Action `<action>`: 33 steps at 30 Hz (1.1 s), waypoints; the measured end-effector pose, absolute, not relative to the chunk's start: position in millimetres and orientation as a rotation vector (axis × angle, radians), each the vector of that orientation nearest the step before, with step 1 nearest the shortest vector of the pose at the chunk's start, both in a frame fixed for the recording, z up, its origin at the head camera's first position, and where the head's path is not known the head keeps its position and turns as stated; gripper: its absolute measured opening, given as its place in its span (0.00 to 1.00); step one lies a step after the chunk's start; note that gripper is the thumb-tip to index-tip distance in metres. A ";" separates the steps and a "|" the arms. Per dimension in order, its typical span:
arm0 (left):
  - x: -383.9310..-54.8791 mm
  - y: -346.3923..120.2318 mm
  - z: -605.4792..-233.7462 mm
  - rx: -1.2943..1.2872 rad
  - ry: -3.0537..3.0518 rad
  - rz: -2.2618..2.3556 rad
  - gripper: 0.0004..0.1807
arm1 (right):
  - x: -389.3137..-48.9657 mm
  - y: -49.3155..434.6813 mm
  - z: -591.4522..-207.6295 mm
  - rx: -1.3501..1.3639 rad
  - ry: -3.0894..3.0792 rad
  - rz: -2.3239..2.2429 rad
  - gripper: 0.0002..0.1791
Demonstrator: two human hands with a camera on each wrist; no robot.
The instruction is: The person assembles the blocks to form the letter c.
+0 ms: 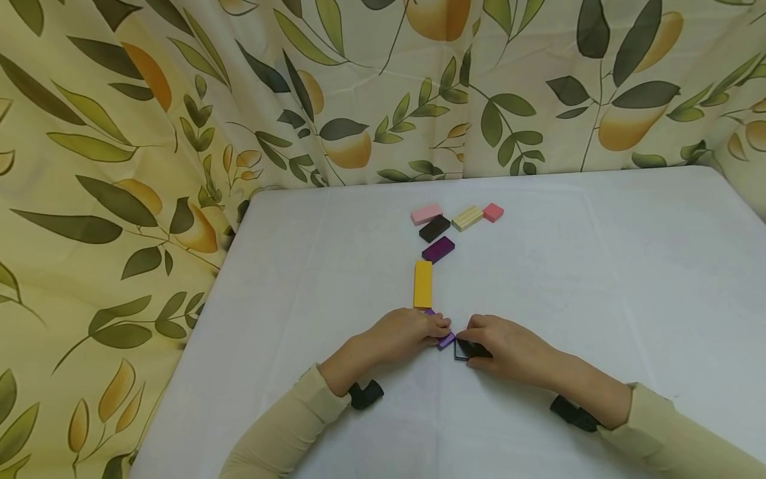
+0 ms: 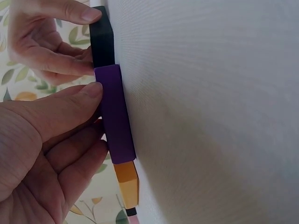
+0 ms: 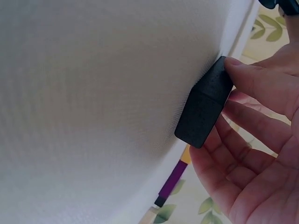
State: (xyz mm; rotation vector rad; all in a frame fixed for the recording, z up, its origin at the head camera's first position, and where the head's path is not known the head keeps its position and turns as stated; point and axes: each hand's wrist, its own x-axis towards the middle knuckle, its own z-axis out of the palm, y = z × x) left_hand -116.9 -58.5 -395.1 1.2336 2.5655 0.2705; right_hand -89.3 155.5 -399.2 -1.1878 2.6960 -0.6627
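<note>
In the head view my left hand (image 1: 407, 334) holds a violet block (image 1: 445, 341), partly hidden under the fingers. The left wrist view shows the thumb and fingertips against this purple block (image 2: 117, 116), which lies on the white cloth. My right hand (image 1: 513, 347) grips a black block (image 1: 469, 350) just to its right, thumb and fingers at its edges. In the right wrist view that black block (image 3: 202, 109) stands against the cloth. Its end meets the violet block's end in the left wrist view. A yellow block (image 1: 422, 284) touches the violet block's far end.
Beyond the yellow block the line runs on with a dark purple block (image 1: 439, 249) and a black-brown block (image 1: 434, 228). A pink block (image 1: 427, 213), a ridged cream block (image 1: 467, 218) and a coral block (image 1: 493, 212) lie farther back. A leaf-patterned curtain (image 1: 371, 86) hangs behind the white table (image 1: 323, 253).
</note>
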 end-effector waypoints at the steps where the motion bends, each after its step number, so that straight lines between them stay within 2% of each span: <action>1: -117.1 -58.6 -395.2 1.236 2.565 0.272 0.18 | -89.1 155.5 -399.0 -1.188 2.695 -0.665 0.18; 33: -112.3 -57.6 -394.9 1.325 2.636 0.228 0.19 | -88.8 156.4 -402.1 -1.216 2.708 -0.648 0.20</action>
